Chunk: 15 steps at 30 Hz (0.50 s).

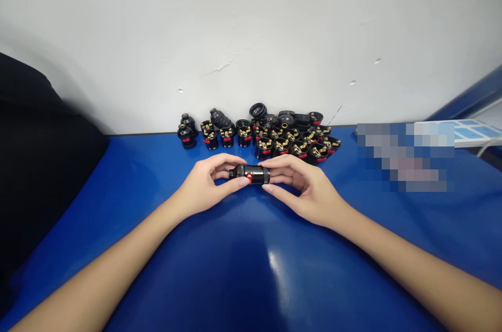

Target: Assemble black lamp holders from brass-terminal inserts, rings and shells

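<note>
A black lamp socket (251, 173) with a red mark lies sideways just above the blue table (243, 259), held between both hands. My left hand (206, 183) pinches its left end with thumb and fingers. My right hand (301, 185) grips its right end, fingers curled over the top and thumb beneath. Behind the hands, against the white wall, several black socket parts with brass contacts and red tabs (290, 144) stand in a cluster. Some black caps and rings (259, 111) lie on top of that cluster.
A large black object (35, 164) fills the left edge. Two assembled black sockets (187, 132) stand at the left end of the row. A blurred patch (406, 157) and a blue-and-white item (476, 130) lie at the right.
</note>
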Each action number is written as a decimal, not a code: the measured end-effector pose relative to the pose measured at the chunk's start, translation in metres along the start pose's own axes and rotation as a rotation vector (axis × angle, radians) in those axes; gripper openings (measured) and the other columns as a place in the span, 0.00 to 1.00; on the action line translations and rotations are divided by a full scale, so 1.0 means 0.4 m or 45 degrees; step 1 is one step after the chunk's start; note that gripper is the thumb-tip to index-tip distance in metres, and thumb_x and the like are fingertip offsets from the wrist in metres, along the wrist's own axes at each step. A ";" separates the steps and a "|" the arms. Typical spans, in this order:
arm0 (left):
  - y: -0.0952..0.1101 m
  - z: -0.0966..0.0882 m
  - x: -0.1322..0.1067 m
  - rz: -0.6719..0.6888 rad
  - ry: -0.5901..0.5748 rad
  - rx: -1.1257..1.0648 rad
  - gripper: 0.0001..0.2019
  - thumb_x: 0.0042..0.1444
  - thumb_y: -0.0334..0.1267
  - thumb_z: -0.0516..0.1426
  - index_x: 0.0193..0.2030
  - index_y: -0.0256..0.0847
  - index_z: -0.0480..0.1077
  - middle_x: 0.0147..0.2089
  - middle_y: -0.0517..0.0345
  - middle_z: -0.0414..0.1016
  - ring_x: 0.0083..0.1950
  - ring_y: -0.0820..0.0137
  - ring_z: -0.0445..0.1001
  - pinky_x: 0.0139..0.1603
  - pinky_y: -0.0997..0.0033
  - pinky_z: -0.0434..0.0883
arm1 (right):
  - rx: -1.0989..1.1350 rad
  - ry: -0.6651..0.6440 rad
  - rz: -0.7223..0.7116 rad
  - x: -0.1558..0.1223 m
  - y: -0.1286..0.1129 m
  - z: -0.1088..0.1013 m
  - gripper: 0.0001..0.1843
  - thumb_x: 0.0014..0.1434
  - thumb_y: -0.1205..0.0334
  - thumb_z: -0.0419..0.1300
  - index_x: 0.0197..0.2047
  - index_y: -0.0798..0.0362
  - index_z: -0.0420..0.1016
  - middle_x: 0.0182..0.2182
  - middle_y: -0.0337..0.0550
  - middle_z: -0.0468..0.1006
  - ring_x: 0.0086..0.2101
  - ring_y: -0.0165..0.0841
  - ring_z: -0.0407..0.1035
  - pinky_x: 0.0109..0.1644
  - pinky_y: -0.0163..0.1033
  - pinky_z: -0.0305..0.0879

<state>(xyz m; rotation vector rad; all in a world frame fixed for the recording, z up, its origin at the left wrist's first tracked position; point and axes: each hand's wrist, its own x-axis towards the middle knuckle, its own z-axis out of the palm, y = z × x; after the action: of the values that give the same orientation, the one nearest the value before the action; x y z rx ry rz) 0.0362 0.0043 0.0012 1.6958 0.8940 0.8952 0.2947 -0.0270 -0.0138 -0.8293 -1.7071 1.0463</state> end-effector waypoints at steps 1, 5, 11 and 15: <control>0.000 0.001 0.000 0.015 0.000 0.015 0.19 0.63 0.46 0.70 0.55 0.39 0.79 0.52 0.48 0.83 0.54 0.61 0.84 0.61 0.55 0.83 | -0.001 -0.004 0.000 0.000 -0.001 0.000 0.18 0.67 0.62 0.72 0.58 0.50 0.78 0.52 0.50 0.85 0.50 0.42 0.86 0.61 0.53 0.84; 0.000 0.001 -0.001 0.269 0.022 0.178 0.17 0.61 0.42 0.71 0.54 0.41 0.78 0.54 0.49 0.80 0.56 0.62 0.81 0.60 0.59 0.82 | -0.014 -0.008 0.027 0.002 -0.004 0.000 0.17 0.67 0.61 0.72 0.57 0.50 0.78 0.52 0.50 0.85 0.50 0.43 0.86 0.61 0.53 0.84; -0.010 0.004 0.000 0.505 0.051 0.346 0.18 0.61 0.37 0.71 0.57 0.43 0.76 0.56 0.48 0.76 0.58 0.63 0.78 0.59 0.61 0.81 | -0.002 -0.013 0.068 0.003 0.000 -0.002 0.19 0.66 0.59 0.72 0.58 0.51 0.78 0.51 0.51 0.87 0.48 0.43 0.86 0.59 0.53 0.85; -0.011 -0.002 0.002 0.476 0.057 0.367 0.28 0.56 0.45 0.75 0.61 0.45 0.74 0.60 0.47 0.76 0.60 0.59 0.78 0.62 0.57 0.80 | 0.010 -0.012 0.078 0.002 -0.001 -0.004 0.19 0.66 0.59 0.73 0.57 0.50 0.78 0.49 0.50 0.88 0.46 0.42 0.87 0.58 0.53 0.85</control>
<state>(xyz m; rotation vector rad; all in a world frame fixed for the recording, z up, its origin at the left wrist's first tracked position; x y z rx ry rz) 0.0351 0.0063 -0.0027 2.1459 0.7751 1.0938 0.2958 -0.0261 -0.0128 -0.8775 -1.6936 1.0996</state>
